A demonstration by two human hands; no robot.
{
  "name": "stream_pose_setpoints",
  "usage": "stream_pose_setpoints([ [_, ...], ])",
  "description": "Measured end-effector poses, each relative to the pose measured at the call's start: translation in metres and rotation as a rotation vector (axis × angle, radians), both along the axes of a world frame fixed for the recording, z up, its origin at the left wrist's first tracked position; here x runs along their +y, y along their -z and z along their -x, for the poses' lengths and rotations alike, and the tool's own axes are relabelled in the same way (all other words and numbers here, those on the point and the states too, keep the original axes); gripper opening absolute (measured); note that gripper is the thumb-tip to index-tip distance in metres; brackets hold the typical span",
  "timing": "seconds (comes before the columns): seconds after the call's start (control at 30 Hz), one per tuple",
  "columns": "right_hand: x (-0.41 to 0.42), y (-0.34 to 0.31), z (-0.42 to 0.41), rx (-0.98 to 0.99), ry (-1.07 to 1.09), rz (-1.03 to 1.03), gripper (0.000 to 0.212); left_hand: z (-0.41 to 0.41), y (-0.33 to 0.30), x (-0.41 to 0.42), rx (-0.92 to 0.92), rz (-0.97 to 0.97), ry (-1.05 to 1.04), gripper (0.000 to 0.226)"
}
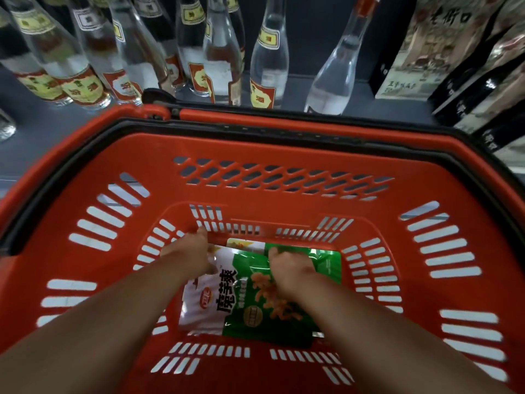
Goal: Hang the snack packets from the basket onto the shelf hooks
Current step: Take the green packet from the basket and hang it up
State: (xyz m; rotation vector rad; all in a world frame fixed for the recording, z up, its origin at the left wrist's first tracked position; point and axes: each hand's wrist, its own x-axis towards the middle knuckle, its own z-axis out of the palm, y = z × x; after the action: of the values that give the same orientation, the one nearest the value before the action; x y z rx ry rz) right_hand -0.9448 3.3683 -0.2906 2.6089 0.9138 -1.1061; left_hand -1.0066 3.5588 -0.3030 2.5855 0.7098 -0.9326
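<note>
Down in the slotted red plastic shopping basket [312,149], a glossy green-and-white snack packet [244,297] lies flat on the floor. The left hand [193,251] curls over its upper left corner, seemingly gripping it; the right hand [289,268] presses its top, grip unclear. Beyond the basket stand clear glass bottles [221,52] and dark printed boxes [443,46].

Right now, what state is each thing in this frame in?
Basket: open-topped, nearly empty, handle folded down along the rim.
Snack packets: lying flat on the basket floor, sealed, none hung yet.
Left hand: down in the basket, on the packets' top edge; grip unclear.
Right hand: resting on the green packet; grip unclear.
Bottles: upright on the shelf, capped ends out of view.
</note>
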Motion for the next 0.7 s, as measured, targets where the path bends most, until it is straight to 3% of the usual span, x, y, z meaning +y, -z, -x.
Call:
stream_pose_setpoints([
  [0.13,-0.019,-0.016,-0.006,0.061,0.100,-0.126,0.059,-0.002,-0.003,0.009,-0.082,0.214,-0.222,0.066],
  [0.23,-0.035,-0.023,-0.013,0.118,0.245,-0.223,0.036,-0.009,-0.016,0.014,-0.089,0.475,-0.413,0.060],
  [0.3,-0.047,-0.030,-0.019,0.159,0.358,-0.279,0.023,-0.009,-0.031,0.018,0.004,0.559,-0.462,0.075],
  [0.37,-0.056,-0.039,-0.024,0.225,0.519,-0.381,0.027,-0.004,-0.040,0.024,0.081,0.589,-0.524,0.099],
  [0.43,-0.062,-0.049,-0.026,0.312,0.683,-0.500,0.033,0.002,-0.046,0.030,0.126,0.617,-0.554,0.098],
  [0.57,-0.061,-0.065,-0.027,0.451,0.896,-0.696,0.039,0.011,-0.059,0.030,0.148,0.741,-0.633,0.072],
  [0.7,-0.055,-0.074,-0.024,0.560,1.002,-0.777,0.036,0.007,-0.073,0.008,0.039,0.988,-0.527,0.092],
])
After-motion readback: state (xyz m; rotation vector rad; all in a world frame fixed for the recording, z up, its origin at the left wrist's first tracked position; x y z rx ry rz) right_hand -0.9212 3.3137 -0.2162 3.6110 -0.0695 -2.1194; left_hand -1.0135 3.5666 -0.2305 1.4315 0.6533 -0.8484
